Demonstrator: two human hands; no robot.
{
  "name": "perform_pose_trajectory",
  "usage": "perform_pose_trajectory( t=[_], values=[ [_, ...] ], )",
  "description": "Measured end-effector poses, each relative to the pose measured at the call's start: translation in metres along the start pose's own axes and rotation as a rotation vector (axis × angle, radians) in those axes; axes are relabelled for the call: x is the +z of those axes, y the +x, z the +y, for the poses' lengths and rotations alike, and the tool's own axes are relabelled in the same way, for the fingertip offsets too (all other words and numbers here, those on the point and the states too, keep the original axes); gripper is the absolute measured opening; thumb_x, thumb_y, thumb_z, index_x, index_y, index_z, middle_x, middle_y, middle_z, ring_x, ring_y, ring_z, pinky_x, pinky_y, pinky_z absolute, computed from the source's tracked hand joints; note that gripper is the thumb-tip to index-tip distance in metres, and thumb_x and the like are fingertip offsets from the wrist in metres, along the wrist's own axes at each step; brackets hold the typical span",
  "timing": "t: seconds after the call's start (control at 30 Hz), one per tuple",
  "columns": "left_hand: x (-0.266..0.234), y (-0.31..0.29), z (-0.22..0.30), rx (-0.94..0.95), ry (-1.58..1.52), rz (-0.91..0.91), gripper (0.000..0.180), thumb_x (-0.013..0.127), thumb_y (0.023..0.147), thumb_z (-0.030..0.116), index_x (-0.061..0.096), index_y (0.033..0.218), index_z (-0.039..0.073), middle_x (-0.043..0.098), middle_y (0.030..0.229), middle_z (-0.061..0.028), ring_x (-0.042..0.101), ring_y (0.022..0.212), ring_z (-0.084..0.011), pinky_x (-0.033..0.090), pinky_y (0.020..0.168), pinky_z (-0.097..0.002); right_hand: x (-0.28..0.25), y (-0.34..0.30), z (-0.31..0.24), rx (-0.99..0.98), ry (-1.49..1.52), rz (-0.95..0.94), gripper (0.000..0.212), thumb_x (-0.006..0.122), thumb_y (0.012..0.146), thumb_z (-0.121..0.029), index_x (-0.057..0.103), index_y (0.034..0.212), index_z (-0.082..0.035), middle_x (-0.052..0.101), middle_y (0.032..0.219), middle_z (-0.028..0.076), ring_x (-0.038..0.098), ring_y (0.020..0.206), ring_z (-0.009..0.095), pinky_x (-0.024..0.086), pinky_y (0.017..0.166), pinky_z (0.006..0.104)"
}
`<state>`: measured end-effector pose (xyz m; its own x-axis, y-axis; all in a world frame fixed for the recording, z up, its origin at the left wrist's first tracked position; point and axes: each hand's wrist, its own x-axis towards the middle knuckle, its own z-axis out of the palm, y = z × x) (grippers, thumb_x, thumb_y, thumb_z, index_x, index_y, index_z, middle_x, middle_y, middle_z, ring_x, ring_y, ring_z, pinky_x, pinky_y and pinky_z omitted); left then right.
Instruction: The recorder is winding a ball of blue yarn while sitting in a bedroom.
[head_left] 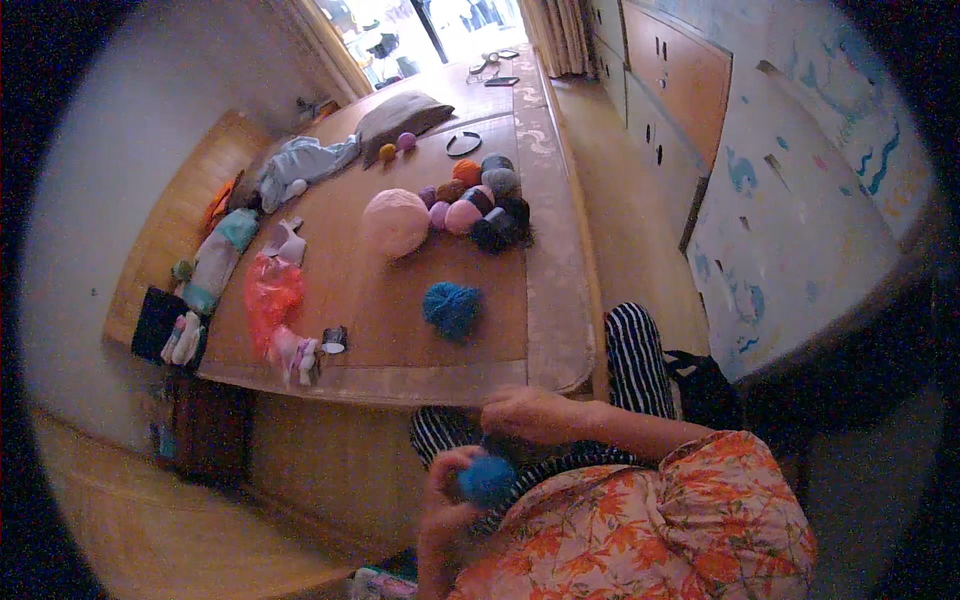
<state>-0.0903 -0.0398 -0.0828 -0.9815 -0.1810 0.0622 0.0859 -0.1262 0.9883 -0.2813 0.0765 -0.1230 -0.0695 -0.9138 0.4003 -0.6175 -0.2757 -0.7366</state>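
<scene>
Low over my lap, my left hand (452, 490) is wrapped round a small blue ball of yarn (487, 481). Just above it and a little to the right is my right hand (522, 413), its fingers closed and somewhat blurred; what they pinch, if anything, is too small to make out. A larger, looser heap of blue yarn (452, 310) lies on the bed mat in front of me. Beyond that sit a big pale pink ball of yarn (396, 223) and a cluster of smaller yarn balls (464, 215) in pink, purple, orange, brown, grey and black.
The bed (370, 345) has its near edge by my knees. On its left lie a red plastic bag (273, 295), a small dark roll (334, 340) and folded cloths (222, 260). Farther back are a pillow (404, 117) and a black headband (463, 144). Cabinets (675, 80) line the right.
</scene>
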Motion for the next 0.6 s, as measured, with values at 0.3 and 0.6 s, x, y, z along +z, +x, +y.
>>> perform_pose_trajectory(
  t=[0.3,0.6],
  values=[
    [-0.028,0.011,-0.029,-0.117,0.437,0.340,0.049,0.073,0.068,0.008,0.049,0.111,0.007,0.056,0.109,-0.0051,0.055,0.101,-0.0153,0.043,0.090,-0.0297,0.019,0.000,-0.020,-0.029,-0.086,-0.412,0.012,0.057,0.081,-0.010,0.055,0.091,-0.004,0.057,0.089,0.014,0.056,0.087,0.035,0.047,0.075,0.0435],
    [-0.028,0.001,-0.030,0.161,-0.072,0.370,0.050,0.071,0.067,0.007,0.050,0.112,0.011,0.054,0.114,-0.0054,0.051,0.108,-0.0183,0.042,0.093,-0.0341,0.025,-0.006,-0.003,0.040,-0.274,-0.199,0.008,0.057,0.080,-0.010,0.056,0.086,-0.006,0.056,0.089,0.015,0.056,0.091,0.033,0.047,0.075,0.0431]
  ],
)
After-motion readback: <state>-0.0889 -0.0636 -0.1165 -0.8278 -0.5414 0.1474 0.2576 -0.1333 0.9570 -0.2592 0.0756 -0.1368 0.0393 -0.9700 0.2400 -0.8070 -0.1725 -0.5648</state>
